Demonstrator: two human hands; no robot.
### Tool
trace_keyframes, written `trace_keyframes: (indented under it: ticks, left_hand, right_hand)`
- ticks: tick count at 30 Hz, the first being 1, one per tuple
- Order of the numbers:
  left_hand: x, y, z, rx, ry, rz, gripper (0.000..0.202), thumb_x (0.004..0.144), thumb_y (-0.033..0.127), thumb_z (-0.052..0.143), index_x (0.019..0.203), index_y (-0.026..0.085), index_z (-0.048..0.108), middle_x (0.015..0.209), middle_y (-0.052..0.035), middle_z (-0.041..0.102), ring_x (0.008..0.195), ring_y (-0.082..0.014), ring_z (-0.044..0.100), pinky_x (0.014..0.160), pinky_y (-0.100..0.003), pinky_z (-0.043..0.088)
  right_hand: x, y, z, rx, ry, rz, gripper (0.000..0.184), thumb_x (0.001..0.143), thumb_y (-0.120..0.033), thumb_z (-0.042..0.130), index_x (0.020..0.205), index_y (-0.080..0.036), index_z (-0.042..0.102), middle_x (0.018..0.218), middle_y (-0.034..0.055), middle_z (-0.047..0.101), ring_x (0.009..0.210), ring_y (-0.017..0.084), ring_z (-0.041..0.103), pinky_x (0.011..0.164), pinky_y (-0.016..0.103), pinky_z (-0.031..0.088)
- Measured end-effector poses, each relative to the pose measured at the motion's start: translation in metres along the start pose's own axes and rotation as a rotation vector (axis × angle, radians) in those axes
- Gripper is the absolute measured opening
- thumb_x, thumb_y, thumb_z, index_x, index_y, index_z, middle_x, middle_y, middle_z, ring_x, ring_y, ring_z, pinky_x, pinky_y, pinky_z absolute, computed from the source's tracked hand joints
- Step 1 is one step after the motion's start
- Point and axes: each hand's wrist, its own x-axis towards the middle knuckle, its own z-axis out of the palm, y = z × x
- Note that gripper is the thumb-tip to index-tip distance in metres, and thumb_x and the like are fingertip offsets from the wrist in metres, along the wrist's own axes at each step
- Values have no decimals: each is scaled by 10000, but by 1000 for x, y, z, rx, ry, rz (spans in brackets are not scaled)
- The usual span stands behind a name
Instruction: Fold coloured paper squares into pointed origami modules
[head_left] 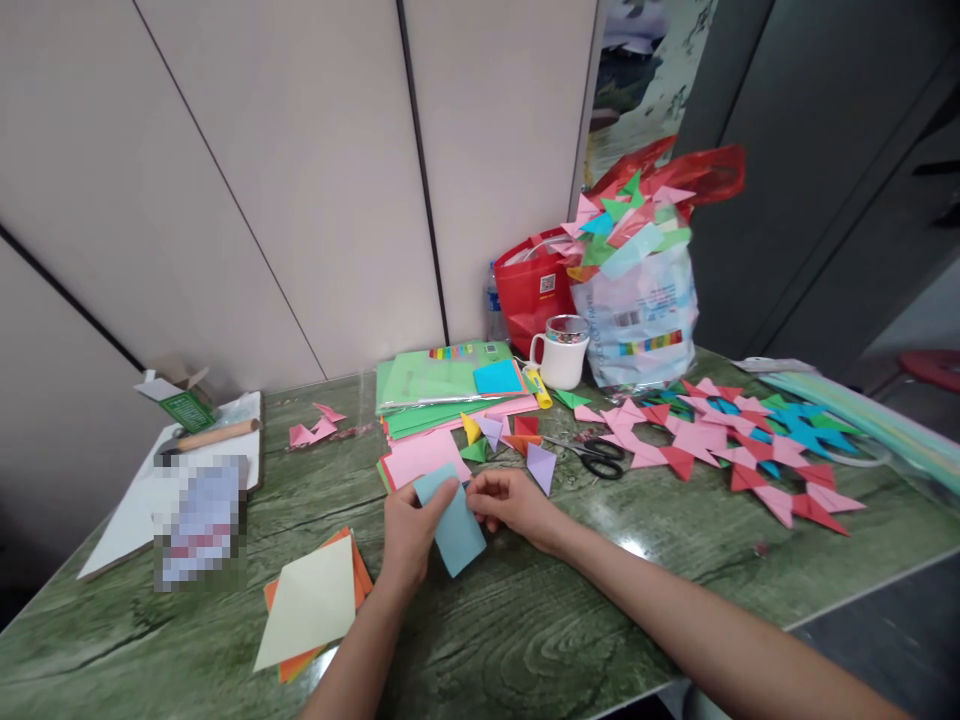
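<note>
A light blue sheet of paper (457, 535), seemingly folded to a narrow rectangle, is held tilted above the table. My left hand (412, 530) grips it with the thumb on top near its upper end. At the paper's right edge, the fingers of my right hand (510, 505) are pinched together; the fingertips partly hide the edge. Just beyond my hands lie a pink sheet stack (427, 458), small folded paper pieces such as a lilac one (541, 467), and black-handled scissors (602, 460). Loose cream paper (311, 605) rests over orange sheets left of my left forearm.
Joined pink, red and blue folded-paper shapes (697, 440) spread over the table's right side. At the back stand a white mug (562, 360), a red bag (529, 285) and a plastic bag of folded pieces (637, 320). A white board (124, 510) lies far left.
</note>
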Motion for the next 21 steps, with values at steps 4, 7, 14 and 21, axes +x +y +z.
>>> trace_keyframes:
  ticks: [4, 7, 14, 21]
  left_hand:
    - [-3, 1, 4, 37, -91, 5, 315, 575, 353, 722, 767, 108, 678, 657, -39, 667, 539, -130, 552, 497, -231, 460]
    - [-4, 2, 4, 128, -166, -14, 316, 591, 355, 706, 765, 92, 685, 648, -54, 668, 544, -142, 555, 482, -230, 450]
    - [-4, 4, 0, 307, -330, 0, 242, 616, 321, 662, 685, 89, 661, 559, -12, 593, 467, -96, 464, 427, -199, 374]
    - [-6, 6, 0, 351, -412, -27, 181, 594, 264, 658, 559, 119, 556, 469, 52, 452, 426, -56, 349, 381, -175, 285]
  right_hand:
    - [1, -2, 1, 115, 82, -14, 241, 603, -361, 678, 639, -152, 562, 490, -58, 519, 431, 59, 461, 421, 185, 390]
    - [1, -5, 1, 152, 114, -27, 223, 601, -339, 679, 642, -151, 566, 471, -67, 502, 405, 49, 429, 406, 180, 351]
    - [0, -5, 0, 181, 140, -48, 174, 572, -272, 685, 615, -150, 568, 436, -82, 473, 378, 40, 388, 404, 186, 286]
    - [0, -11, -4, 216, 193, -98, 180, 566, -279, 693, 600, -151, 571, 460, -68, 491, 402, 51, 403, 424, 197, 302]
